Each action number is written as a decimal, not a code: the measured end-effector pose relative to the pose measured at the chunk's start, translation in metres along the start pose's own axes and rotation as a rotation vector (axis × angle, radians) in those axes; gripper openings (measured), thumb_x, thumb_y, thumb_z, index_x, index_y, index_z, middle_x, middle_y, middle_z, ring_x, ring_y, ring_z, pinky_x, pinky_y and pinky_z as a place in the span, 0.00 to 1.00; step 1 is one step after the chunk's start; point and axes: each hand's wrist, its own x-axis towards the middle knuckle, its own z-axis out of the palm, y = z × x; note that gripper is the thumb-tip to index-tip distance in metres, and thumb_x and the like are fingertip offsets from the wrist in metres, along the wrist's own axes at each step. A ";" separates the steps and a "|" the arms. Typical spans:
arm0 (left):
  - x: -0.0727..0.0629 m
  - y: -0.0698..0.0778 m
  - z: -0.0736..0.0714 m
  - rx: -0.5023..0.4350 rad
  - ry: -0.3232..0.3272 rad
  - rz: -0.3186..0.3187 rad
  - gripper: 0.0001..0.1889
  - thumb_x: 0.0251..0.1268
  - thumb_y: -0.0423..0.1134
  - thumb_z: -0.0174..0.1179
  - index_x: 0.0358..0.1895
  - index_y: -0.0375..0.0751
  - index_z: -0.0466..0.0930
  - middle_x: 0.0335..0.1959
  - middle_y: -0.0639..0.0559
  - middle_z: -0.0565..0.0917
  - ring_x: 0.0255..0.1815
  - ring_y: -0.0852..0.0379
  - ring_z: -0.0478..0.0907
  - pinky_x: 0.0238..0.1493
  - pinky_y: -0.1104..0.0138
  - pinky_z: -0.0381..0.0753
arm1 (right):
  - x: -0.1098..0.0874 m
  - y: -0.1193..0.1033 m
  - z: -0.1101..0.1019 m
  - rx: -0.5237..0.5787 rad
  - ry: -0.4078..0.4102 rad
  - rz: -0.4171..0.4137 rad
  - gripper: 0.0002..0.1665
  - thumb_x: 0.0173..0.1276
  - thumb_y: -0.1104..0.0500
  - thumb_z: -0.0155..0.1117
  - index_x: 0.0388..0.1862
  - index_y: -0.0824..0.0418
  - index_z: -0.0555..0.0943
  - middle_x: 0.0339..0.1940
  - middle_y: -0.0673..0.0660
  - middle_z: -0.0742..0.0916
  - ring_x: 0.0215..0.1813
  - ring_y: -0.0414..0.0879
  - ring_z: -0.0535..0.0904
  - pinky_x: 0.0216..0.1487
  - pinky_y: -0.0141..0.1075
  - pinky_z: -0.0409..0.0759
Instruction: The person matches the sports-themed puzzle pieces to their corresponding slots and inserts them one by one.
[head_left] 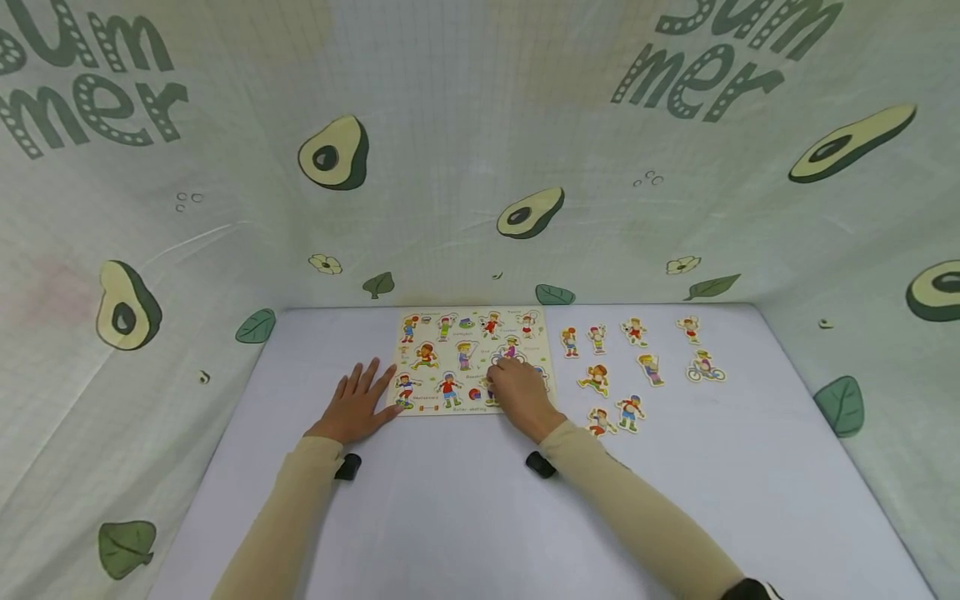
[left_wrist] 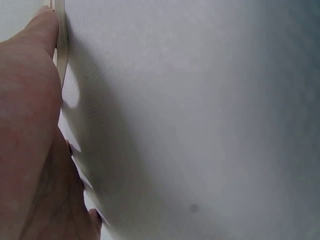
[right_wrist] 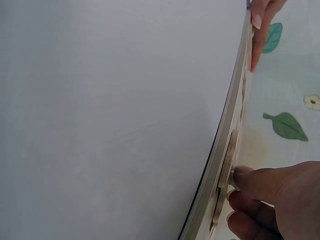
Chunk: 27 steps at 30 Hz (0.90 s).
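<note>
A pale wooden puzzle board (head_left: 435, 408) with cartoon children playing sports lies flat at the table's back edge. Spread flat at its left side, my left hand (head_left: 356, 408) rests on the table, fingertips and thumb at the board's edge; in the left wrist view the thumb (left_wrist: 45, 30) reaches the board's rim. My right hand (head_left: 521, 396) is over the board's lower right part, covering some pictures. Its thumb and curled fingers pinch a puzzle piece (head_left: 491, 393), whose wooden edge (right_wrist: 227, 165) shows near the thumb in the right wrist view.
Several loose cut-out figure pieces lie right of the board, among them a cyclist piece (head_left: 705, 367), a runner piece (head_left: 595, 380) and a skater piece (head_left: 630, 412). A printed cloth (head_left: 435, 250) with avocados and leaves rises behind the white table (head_left: 450, 517).
</note>
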 end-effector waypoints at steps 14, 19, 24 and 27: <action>-0.001 0.007 -0.004 0.021 -0.003 -0.013 0.43 0.80 0.58 0.56 0.87 0.42 0.50 0.87 0.32 0.44 0.86 0.26 0.37 0.82 0.34 0.38 | -0.002 0.000 -0.004 -0.012 -0.023 0.020 0.03 0.68 0.61 0.78 0.37 0.58 0.90 0.36 0.53 0.89 0.42 0.50 0.86 0.43 0.44 0.85; 0.000 0.006 -0.003 0.014 0.005 -0.004 0.43 0.79 0.58 0.57 0.86 0.41 0.51 0.87 0.31 0.44 0.86 0.25 0.37 0.82 0.33 0.39 | -0.002 0.001 -0.002 -0.012 -0.030 0.034 0.03 0.68 0.60 0.78 0.37 0.58 0.90 0.37 0.53 0.89 0.42 0.50 0.86 0.43 0.44 0.85; 0.002 0.000 0.002 0.022 0.014 0.010 0.44 0.79 0.60 0.56 0.87 0.42 0.50 0.87 0.32 0.43 0.86 0.25 0.36 0.82 0.33 0.38 | -0.004 0.003 -0.004 0.033 -0.013 0.023 0.02 0.69 0.62 0.77 0.39 0.59 0.90 0.37 0.54 0.89 0.41 0.51 0.87 0.41 0.45 0.85; 0.003 -0.002 0.003 0.019 0.011 0.010 0.45 0.79 0.62 0.55 0.87 0.43 0.50 0.87 0.32 0.43 0.86 0.26 0.36 0.82 0.33 0.38 | -0.010 0.006 -0.008 0.087 0.011 0.019 0.06 0.66 0.63 0.78 0.42 0.60 0.90 0.38 0.55 0.89 0.42 0.52 0.87 0.42 0.46 0.85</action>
